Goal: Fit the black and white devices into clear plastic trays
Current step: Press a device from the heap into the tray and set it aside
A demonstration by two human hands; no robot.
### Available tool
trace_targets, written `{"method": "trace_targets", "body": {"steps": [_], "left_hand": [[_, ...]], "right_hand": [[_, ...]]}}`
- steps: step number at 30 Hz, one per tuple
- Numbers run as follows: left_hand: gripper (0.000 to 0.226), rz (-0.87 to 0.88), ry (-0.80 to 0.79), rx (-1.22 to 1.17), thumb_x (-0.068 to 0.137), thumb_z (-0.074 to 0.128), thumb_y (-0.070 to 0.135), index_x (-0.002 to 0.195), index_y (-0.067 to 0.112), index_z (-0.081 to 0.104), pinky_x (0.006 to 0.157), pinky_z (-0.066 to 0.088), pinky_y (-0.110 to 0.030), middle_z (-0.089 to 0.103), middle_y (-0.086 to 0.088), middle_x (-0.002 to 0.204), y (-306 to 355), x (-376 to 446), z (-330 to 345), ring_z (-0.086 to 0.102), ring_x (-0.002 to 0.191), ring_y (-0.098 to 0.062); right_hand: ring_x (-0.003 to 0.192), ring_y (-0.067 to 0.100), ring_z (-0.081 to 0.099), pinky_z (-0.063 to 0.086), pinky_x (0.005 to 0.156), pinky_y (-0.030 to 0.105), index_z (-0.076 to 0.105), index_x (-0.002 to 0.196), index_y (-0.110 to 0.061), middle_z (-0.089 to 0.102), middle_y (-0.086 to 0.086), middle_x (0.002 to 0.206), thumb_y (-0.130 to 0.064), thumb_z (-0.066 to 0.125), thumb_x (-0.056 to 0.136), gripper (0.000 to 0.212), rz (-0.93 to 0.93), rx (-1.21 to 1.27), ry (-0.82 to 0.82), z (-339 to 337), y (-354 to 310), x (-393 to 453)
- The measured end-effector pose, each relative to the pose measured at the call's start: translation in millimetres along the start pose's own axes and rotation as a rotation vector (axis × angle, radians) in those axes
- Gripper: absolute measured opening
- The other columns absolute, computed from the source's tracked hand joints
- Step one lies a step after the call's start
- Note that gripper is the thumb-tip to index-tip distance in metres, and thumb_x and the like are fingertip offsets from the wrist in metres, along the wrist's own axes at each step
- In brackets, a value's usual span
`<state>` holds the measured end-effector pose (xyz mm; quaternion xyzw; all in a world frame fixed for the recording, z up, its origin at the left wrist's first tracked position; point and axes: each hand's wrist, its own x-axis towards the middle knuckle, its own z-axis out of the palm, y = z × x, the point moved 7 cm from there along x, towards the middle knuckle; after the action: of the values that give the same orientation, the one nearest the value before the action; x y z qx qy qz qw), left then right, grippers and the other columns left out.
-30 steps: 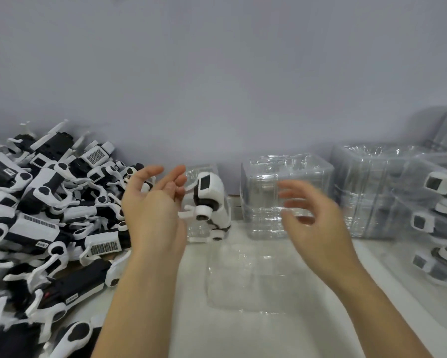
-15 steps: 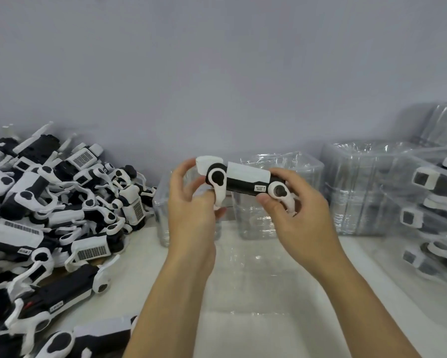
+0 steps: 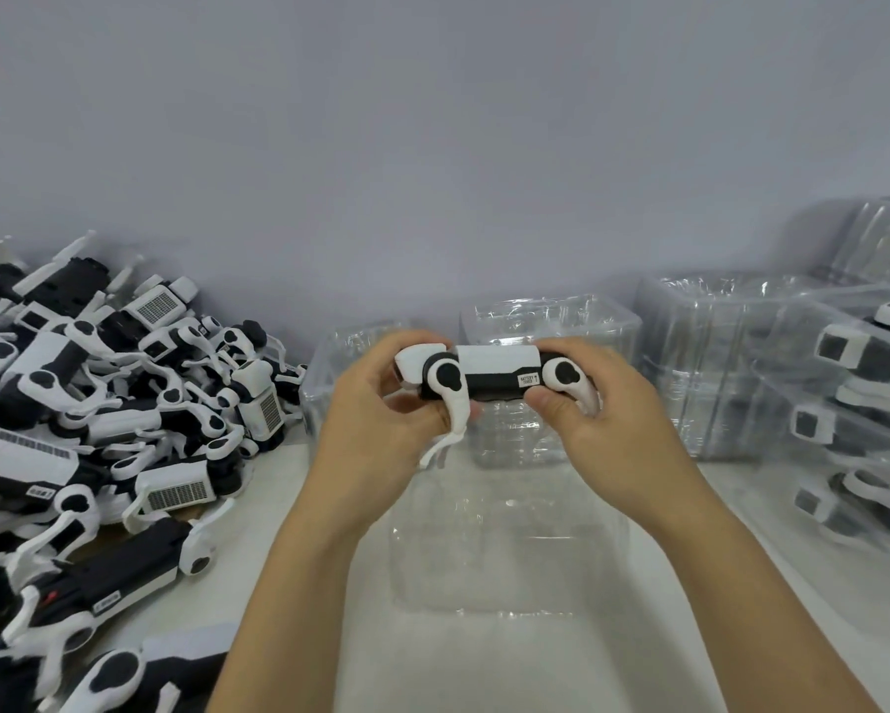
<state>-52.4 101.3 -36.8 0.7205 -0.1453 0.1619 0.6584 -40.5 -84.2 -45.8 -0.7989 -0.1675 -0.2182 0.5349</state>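
Observation:
A black and white device (image 3: 492, 373) lies level in the air between both hands, a white arm hanging down from its left end. My left hand (image 3: 381, 429) grips the left end with curled fingers. My right hand (image 3: 602, 419) pinches the right end with thumb in front and fingers behind. Below them a clear plastic tray (image 3: 504, 548) lies flat on the white table with nothing in it.
A big heap of black and white devices (image 3: 88, 419) fills the table's left side. Stacks of clear trays (image 3: 551, 321) stand against the back wall. At the right, stacked trays holding devices (image 3: 854, 429) reach the frame's edge.
One second ago both hands were open and held nothing, a device loose between them. They took hold of it by its ends and now hold it slightly lower over the tray.

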Motion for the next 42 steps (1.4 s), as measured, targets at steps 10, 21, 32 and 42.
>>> {"method": "trace_targets", "body": {"steps": [10,21,32,42], "left_hand": [[0.037,0.017,-0.036,0.019,0.075,0.077,-0.006,0.095,0.024,0.069,0.059,0.053,-0.023,0.070,0.007,0.082,-8,3,12,0.066,0.072,-0.009],[0.015,-0.487,0.263,0.306,0.094,0.055,0.019,0.098,0.014,0.069,0.070,0.043,-0.029,0.064,0.011,0.089,-79,-6,-27,0.058,0.090,-0.015],[0.017,-0.644,0.116,0.084,0.095,0.059,0.029,0.101,0.025,0.074,0.088,0.056,-0.037,0.075,-0.002,0.103,-117,-11,-6,0.069,0.096,-0.021],[0.029,-0.657,0.292,-0.017,0.081,0.054,0.003,0.091,0.019,0.076,0.093,0.054,-0.042,0.073,-0.004,0.100,-115,-11,-12,0.065,0.099,-0.022]], "right_hand": [[0.099,0.001,0.062,0.046,0.083,0.011,0.069,0.107,-0.038,0.068,-0.021,0.101,-0.017,0.085,0.076,0.040,-0.100,-0.129,-0.063,10,-7,1],[0.098,0.012,0.051,0.041,0.084,0.032,0.058,0.108,-0.042,0.053,-0.019,0.100,-0.032,0.078,0.081,0.035,0.054,-0.469,-0.038,7,28,-1],[0.099,0.013,0.049,0.040,0.083,0.030,0.060,0.111,-0.035,0.051,-0.018,0.097,-0.034,0.073,0.086,0.028,0.059,-0.356,-0.047,28,33,-3],[0.097,0.000,0.048,0.021,0.085,0.033,0.060,0.083,-0.046,0.059,-0.020,0.096,-0.039,0.082,0.075,0.024,0.180,-0.475,-0.325,35,47,-13]]}}
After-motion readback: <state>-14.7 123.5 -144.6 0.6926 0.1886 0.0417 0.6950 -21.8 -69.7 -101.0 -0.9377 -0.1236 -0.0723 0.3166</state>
